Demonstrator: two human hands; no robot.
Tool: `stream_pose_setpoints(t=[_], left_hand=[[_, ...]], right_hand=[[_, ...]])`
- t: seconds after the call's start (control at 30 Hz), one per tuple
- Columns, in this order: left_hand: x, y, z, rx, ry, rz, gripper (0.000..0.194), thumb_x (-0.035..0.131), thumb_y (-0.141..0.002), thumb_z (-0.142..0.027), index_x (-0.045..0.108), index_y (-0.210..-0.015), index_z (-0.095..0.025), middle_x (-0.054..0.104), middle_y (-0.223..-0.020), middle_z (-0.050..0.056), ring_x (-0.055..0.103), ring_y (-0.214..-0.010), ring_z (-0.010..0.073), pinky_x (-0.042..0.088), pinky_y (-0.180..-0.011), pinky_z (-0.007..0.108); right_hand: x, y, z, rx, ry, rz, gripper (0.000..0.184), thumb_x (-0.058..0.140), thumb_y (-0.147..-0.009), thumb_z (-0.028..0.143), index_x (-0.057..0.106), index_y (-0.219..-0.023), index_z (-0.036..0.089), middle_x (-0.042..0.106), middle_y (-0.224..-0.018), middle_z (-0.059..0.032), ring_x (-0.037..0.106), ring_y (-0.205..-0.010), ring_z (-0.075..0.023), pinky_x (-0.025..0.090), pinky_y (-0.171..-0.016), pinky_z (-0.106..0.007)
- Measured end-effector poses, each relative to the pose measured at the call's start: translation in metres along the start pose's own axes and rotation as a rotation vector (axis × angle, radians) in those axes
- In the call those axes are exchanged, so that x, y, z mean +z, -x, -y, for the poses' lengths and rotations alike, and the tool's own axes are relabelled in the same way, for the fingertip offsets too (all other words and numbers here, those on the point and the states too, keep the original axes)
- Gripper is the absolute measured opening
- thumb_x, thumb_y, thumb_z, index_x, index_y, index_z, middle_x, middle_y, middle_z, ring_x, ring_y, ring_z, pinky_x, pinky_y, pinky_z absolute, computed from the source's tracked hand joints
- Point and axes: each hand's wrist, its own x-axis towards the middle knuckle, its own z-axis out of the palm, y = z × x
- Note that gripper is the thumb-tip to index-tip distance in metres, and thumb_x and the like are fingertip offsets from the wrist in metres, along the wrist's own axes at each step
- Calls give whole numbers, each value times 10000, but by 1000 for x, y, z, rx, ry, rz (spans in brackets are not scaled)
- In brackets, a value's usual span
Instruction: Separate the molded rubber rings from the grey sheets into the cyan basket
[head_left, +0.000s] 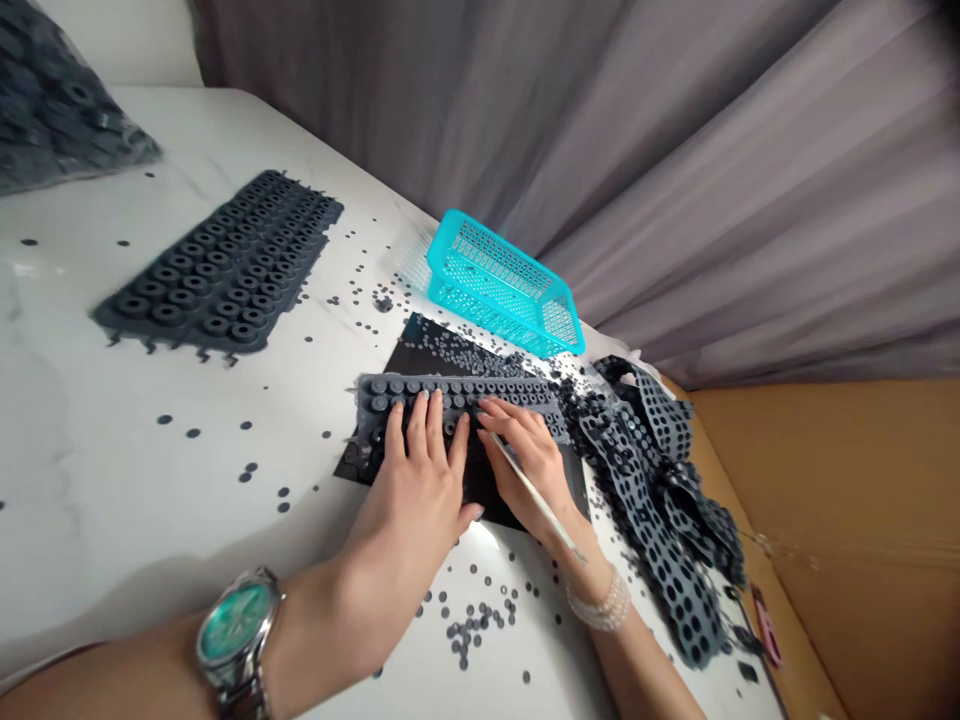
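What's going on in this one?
A person is working on a grey studded sheet lying on a black mat. The left hand rests spread over the sheet, while the right hand holds a thin white tool over it. Small dark discs are scattered around. Another studded sheet lies to the left, a turquoise basket stands beyond the mat, and crumpled spotted sheets are heaped at right.
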Motion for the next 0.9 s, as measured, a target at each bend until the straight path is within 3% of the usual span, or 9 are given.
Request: stream_pose_setpoints(t=[0.2, 0.47, 0.6, 0.7, 0.8, 0.9], left_hand=[[3, 0, -1, -8, -16, -47, 825, 559, -822, -565, 361, -1471, -95, 317, -1508, 234, 247, -1415, 426, 207, -1120, 600], [-1, 0, 1, 9, 26, 34, 814, 524, -857, -544, 314, -1480, -64, 250, -1524, 262, 190, -1428, 430, 178, -1133, 609], [0, 0, 0, 0, 46, 51, 823, 536, -850, -544, 298, -1484, -76, 256, -1520, 263, 216, -1416, 441, 198, -1121, 621], [1, -1, 0, -4, 35, 24, 804, 555, -842, -534, 320, -1484, -111, 290, -1517, 230, 228, -1420, 423, 208, -1120, 618], [2, 0, 0, -5, 33, 28, 804, 555, -841, -536, 323, -1482, -109, 275, -1520, 233, 208, -1425, 420, 205, -1123, 615], [2, 1, 0, -4, 56, 6, 829, 572, -833, -535, 319, -1475, -76, 244, -1522, 261, 175, -1429, 428, 178, -1132, 617]], right_hand=[[4, -3, -1, 4, 29, 23, 174, 472, -953, 192, 605, -1062, 217, 679, -1187, -110, 605, -1150, -220, 490, -911, -413], [9, -7, -2, -4, 126, 81, 239, 358, -974, 178, 567, -1090, 170, 644, -1201, -174, 546, -1208, -267, 473, -931, -456], [-1, -5, -24, 265, 154, -126, 232, 362, -972, 237, 569, -1068, 197, 645, -1156, -160, 594, -1110, -267, 485, -921, -468], [-10, -2, -34, 441, 117, -184, 217, 425, -958, 303, 576, -1081, 205, 666, -1142, -147, 612, -1109, -289, 490, -921, -497], [-10, -3, -26, 366, 33, -125, 214, 457, -949, 294, 590, -1092, 204, 626, -1253, -140, 479, -1309, -282, 417, -1048, -516], [-2, -7, -12, 224, -38, -40, 177, 456, -953, 252, 599, -1050, 213, 600, -1305, -118, 452, -1338, -243, 424, -1064, -468]])
